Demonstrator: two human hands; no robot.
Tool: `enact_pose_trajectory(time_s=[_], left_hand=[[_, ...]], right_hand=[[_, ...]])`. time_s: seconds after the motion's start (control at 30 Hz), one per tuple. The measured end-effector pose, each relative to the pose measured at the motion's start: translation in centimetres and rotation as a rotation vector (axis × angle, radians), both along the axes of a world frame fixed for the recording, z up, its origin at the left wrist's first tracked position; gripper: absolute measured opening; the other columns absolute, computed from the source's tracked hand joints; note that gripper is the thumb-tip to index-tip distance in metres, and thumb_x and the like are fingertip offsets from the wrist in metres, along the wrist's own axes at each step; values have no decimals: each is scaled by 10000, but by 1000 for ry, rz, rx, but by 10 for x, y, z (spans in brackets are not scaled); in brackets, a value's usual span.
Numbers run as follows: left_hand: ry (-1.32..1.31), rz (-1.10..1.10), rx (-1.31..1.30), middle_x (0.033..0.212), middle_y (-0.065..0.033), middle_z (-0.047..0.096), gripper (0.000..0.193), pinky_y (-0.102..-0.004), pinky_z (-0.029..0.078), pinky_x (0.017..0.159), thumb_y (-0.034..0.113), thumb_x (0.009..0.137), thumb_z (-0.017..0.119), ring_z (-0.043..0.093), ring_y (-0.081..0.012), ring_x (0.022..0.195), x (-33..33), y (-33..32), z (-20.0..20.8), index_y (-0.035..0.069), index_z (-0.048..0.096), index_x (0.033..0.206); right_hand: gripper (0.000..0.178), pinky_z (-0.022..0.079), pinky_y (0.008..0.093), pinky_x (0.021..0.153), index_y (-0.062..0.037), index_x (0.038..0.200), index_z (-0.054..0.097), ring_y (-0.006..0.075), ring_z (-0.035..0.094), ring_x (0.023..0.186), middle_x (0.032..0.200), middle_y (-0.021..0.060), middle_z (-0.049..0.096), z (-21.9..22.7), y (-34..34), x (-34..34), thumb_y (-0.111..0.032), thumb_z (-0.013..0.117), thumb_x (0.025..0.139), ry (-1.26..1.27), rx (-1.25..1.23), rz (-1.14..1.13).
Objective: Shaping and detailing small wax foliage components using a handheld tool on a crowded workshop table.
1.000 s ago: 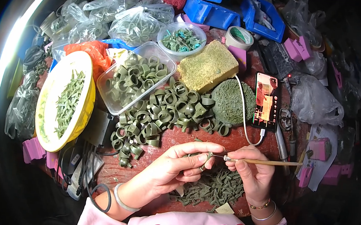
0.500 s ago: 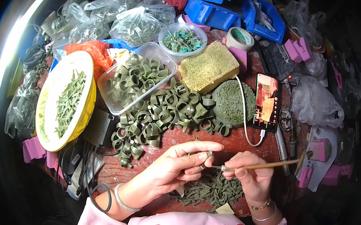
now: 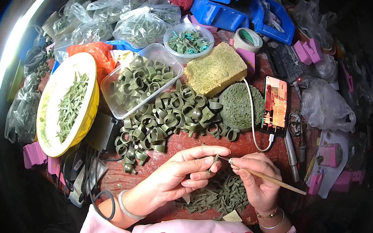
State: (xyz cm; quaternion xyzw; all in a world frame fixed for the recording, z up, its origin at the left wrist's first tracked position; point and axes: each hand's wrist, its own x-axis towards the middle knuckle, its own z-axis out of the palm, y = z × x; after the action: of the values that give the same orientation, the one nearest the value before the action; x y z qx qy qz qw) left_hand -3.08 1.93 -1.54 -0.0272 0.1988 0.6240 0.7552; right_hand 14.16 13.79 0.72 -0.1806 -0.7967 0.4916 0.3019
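Observation:
My left hand (image 3: pixel 187 170) is closed in a pinch on a small dark-green piece (image 3: pixel 213 161), mostly hidden by the fingertips. Close to its right, my right hand (image 3: pixel 260 178) grips a thin tool with a wooden handle (image 3: pixel 281 183) and a fine metal tip. That tip reaches to the green piece or just beside it; contact is too small to make out. Below both hands lies a heap of small dark-green slivers (image 3: pixel 220 196). Beyond them spreads a pile of green rings (image 3: pixel 169 119), and more rings fill a clear plastic box (image 3: pixel 109 100).
A yellow basin (image 3: pixel 91 110) with green slivers stands tilted at left. Behind the rings are a yellow sponge block (image 3: pixel 218 69) and a round green pad (image 3: pixel 241 107). A phone (image 3: pixel 275 105) on a white cable (image 3: pixel 254 134) stands at right, near a metal-handled tool (image 3: pixel 291 152).
In my right hand the tool has turned, its wooden end swinging down toward me and its tip rising. The left fingers have shifted slightly around the green piece.

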Motion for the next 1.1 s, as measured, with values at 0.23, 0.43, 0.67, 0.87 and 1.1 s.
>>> enact_pose_trajectory(time_s=[0.23, 0.43, 0.67, 0.87, 1.1], left_hand=[[-17, -11, -7, 907, -73, 510, 359, -120, 275, 433, 21, 947, 485, 361, -17, 583, 0, 1, 4, -9, 473, 1304], [-74, -10, 8, 930, -64, 552, 389, -131, 263, 417, 18, 946, 498, 382, -16, 583, 0, 0, -2, -7, 460, 1332], [-108, -10, -9, 923, -68, 548, 410, -131, 274, 424, 9, 942, 494, 385, -22, 589, -1, 0, -1, -16, 438, 1347], [-146, 0, -22, 918, -85, 510, 380, -121, 303, 428, -10, 937, 478, 372, -24, 584, -1, 0, 1, -23, 458, 1316], [-158, -16, -9, 915, -86, 507, 395, -121, 312, 430, 0, 937, 480, 376, -26, 583, -1, 0, 1, -19, 448, 1330]], right_hand=[[196, 512, 285, 666, -4, 1022, 670, 204, 632, 760, 882, 116, 663, 0, 0, -1, 16, 660, 827, 27, 156, -60], [201, 517, 291, 672, 3, 1023, 666, 212, 639, 773, 895, 116, 674, 1, 0, 0, 17, 664, 823, 31, 62, -2], [208, 521, 293, 684, 2, 1028, 665, 214, 638, 772, 904, 108, 683, 0, 1, 0, 16, 667, 820, 32, 62, 6], [203, 522, 295, 693, 6, 1025, 666, 212, 641, 780, 905, 112, 690, -3, 0, -1, 18, 667, 822, 60, 82, -59], [192, 523, 288, 707, 13, 1016, 667, 207, 645, 797, 915, 117, 693, 0, 0, 0, 15, 668, 824, 17, 1, 8]])
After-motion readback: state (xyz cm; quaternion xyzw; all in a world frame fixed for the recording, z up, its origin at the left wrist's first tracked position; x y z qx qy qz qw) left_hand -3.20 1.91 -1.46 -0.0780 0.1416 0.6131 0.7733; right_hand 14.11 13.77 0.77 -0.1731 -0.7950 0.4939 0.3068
